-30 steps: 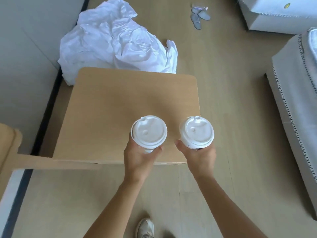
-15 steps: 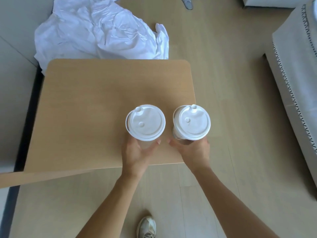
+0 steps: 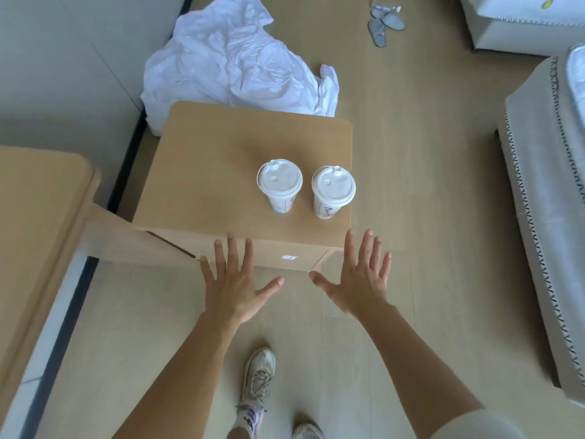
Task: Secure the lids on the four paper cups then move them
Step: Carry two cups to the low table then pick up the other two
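Two white paper cups with white lids stand upright side by side on the small wooden table, near its front right corner: the left cup and the right cup. Both lids sit flat on the cups. My left hand hovers in front of the table's near edge, fingers spread, holding nothing. My right hand is beside it, also spread and empty. Both hands are apart from the cups. No other cups are in view.
A crumpled white sheet lies on the floor behind the table. A second wooden surface is at the left. Grey upholstered furniture lines the right side. Slippers lie far back. My shoe is on the floor below.
Both hands held a lidded cup each; the cups now stand on the table and both hands have let go and pulled back toward me with fingers spread.
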Available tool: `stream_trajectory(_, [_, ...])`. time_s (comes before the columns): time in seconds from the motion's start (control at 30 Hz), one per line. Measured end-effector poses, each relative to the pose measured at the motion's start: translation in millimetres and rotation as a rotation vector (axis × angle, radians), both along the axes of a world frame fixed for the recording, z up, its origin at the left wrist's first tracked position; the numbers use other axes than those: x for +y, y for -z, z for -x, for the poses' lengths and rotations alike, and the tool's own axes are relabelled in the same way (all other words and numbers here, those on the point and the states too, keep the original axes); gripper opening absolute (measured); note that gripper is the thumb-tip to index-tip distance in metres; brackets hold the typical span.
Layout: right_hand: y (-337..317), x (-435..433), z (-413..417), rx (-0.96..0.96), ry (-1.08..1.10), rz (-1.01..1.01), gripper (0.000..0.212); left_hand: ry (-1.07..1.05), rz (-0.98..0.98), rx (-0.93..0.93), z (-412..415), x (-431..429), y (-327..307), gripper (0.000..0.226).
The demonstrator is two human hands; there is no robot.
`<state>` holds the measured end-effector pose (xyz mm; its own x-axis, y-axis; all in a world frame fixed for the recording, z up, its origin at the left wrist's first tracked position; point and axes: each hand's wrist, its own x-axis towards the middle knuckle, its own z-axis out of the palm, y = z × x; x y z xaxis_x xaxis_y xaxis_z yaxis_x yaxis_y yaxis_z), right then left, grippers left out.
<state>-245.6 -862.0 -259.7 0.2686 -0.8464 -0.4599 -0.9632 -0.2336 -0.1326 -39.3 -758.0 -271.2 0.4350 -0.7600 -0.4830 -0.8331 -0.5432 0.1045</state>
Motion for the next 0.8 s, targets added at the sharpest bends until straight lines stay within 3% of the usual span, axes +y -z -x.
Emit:
stream_trajectory(0.3, [-115,97,15,-0.021,-0.262,0.055,0.121,-0.216,0.052,-0.050,45,140,-125,0.114])
stream_trajectory(0.53, [-159,164,-31,-0.083,-0.526,0.078,0.125,-0.392,0.064,-0.127,49,244,-168,0.112])
stream_trajectory(0.8, [-192,333,-125,-0.157,-0.969,0.069,0.128,-0.864,0.050,-0.164,50,450,-195,0.110])
